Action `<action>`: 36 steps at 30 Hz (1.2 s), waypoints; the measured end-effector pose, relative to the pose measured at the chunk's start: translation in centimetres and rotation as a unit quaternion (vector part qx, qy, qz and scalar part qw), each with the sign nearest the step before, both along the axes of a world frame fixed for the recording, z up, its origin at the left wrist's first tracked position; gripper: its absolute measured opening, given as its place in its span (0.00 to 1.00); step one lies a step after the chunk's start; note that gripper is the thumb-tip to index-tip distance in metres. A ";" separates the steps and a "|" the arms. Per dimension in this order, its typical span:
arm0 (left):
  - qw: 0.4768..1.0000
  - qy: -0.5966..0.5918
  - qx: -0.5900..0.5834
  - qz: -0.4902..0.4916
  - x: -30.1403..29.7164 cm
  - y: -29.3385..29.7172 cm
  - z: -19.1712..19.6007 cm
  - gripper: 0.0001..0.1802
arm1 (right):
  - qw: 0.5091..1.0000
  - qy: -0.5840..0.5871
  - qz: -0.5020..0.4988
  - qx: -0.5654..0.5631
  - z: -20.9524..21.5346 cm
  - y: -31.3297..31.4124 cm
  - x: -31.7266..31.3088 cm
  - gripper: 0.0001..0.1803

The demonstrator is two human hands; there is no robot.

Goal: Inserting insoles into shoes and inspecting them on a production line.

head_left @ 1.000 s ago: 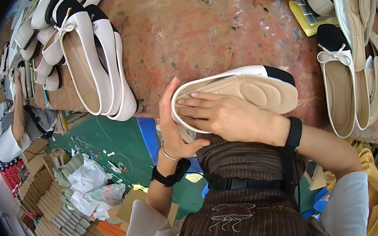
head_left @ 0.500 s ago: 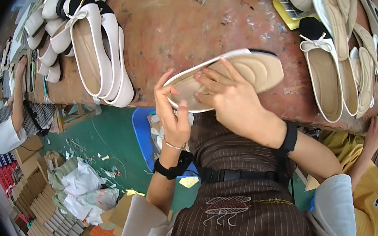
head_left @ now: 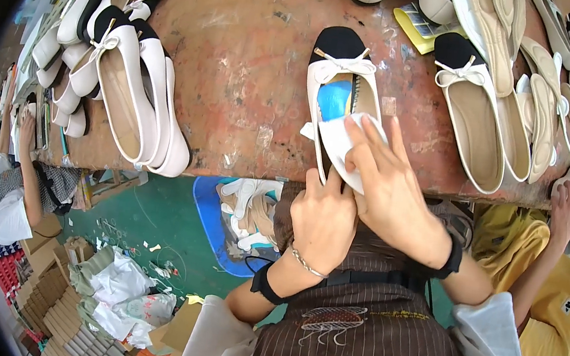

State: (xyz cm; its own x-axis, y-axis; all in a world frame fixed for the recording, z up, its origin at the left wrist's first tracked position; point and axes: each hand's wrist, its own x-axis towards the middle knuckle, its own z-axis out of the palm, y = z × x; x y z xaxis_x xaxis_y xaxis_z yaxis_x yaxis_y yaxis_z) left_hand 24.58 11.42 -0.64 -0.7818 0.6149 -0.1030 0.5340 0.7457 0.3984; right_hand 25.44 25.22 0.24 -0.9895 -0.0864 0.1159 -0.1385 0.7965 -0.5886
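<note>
A white ballet flat (head_left: 316, 90) with a black toe cap and a white bow lies in the middle of the worktable, toe pointing away from me. My left hand (head_left: 325, 219) is closed around its heel end. My right hand (head_left: 395, 189) grips a white insole-like pad (head_left: 338, 144) over the back half of the shoe, with fingers bent across it. Deeper in the shoe, a bright blue patch (head_left: 334, 99) shows beside a dark strip of small marks. My fingers hide the heel and part of the pad.
Finished-looking flats (head_left: 127, 89) crowd the table's left side. Another bow flat (head_left: 476, 120) and stacked beige insoles (head_left: 493, 32) lie at right, near a yellow packet (head_left: 419, 34). A blue bin (head_left: 206, 229) stands below the table edge. Co-workers sit left and right, one in yellow (head_left: 563, 308).
The shoe has turned from lying crosswise in my hands to toe-away on the table. My left hand moved to its heel. The beige insole face no longer shows; a white pad and blue patch do.
</note>
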 end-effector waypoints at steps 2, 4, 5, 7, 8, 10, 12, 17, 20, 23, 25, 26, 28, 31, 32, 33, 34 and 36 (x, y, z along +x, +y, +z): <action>1.000 0.002 -0.018 -0.021 -0.5 0.3 0.4 0.20 | 0.999 0.021 -0.031 0.006 -1.4 -0.2 -0.4 0.12; 1.000 0.000 0.014 -0.019 -0.7 0.1 1.0 0.22 | 0.993 0.084 -0.040 0.073 -2.6 -0.4 -3.1 0.13; 1.000 -0.001 0.018 -0.024 -0.9 0.1 1.2 0.22 | 0.993 0.084 -0.044 0.077 -2.6 -0.2 -4.9 0.13; 0.999 0.002 0.024 -0.027 -1.1 0.1 1.1 0.22 | 0.989 -0.090 -0.015 0.114 -1.8 0.2 -8.2 0.20; 0.999 0.001 0.033 -0.017 -1.1 0.0 1.0 0.21 | 0.984 -0.137 0.007 0.116 -1.0 0.3 -8.5 0.24; 0.999 -0.021 0.018 -0.017 -1.1 -0.3 0.7 0.21 | 0.985 -0.044 -0.020 0.164 -2.3 -0.8 -5.3 0.25; 0.999 -0.041 0.011 -0.016 -0.8 -0.3 0.6 0.17 | 0.977 0.046 -0.056 0.198 -2.4 -1.5 -2.6 0.26; 0.998 -0.031 0.050 -0.017 -1.3 -0.1 0.9 0.16 | 0.964 -0.083 -0.019 0.251 -1.7 -0.3 -7.6 0.25; 0.999 -0.029 0.044 -0.015 -1.3 -0.8 0.4 0.18 | 0.977 0.024 -0.039 0.207 -2.1 -0.6 -5.6 0.28; 0.999 -0.038 0.033 -0.012 -1.3 -0.9 0.1 0.19 | 0.991 -0.010 0.039 0.130 -1.6 -0.9 -2.1 0.29; 0.997 -0.033 0.059 -0.024 -1.4 -0.5 0.5 0.19 | 0.988 -0.060 0.006 0.141 -1.1 0.0 -5.7 0.32; 0.998 -0.021 0.061 -0.010 -1.5 -0.1 0.7 0.18 | 0.974 -0.140 0.012 0.176 -1.6 0.3 -7.4 0.32; 0.998 -0.040 0.049 -0.025 -1.4 -0.7 0.4 0.19 | 0.974 -0.054 -0.021 0.219 -2.2 -1.4 -6.5 0.30; 0.996 -0.080 0.006 -0.046 -1.5 -0.9 0.5 0.24 | 0.937 0.095 -0.066 0.329 -3.1 -1.7 -6.9 0.19; 0.998 -0.057 0.027 -0.026 -1.7 -0.7 0.7 0.25 | 0.945 -0.050 -0.015 0.324 -2.2 -0.8 -9.0 0.17; 0.998 -0.040 0.051 -0.014 -1.5 -0.5 0.9 0.26 | 0.928 -0.202 0.029 0.313 -1.4 -0.4 -9.9 0.16; 0.997 -0.038 0.061 -0.031 -1.8 -0.3 0.9 0.26 | 0.928 -0.136 0.000 0.347 -2.4 -0.6 -10.0 0.14; 0.997 -0.048 0.052 -0.026 -1.7 0.1 1.2 0.24 | 0.938 -0.053 -0.005 0.343 -3.5 0.1 -9.0 0.15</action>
State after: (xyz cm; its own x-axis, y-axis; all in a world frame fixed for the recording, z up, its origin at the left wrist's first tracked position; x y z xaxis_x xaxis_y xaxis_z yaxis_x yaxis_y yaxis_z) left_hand 22.91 11.50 0.56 -0.7376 0.6662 -0.1099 0.5269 0.6697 0.5233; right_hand 16.40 25.33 -3.21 -0.9936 -0.0950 -0.0616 -0.0983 0.9938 0.0522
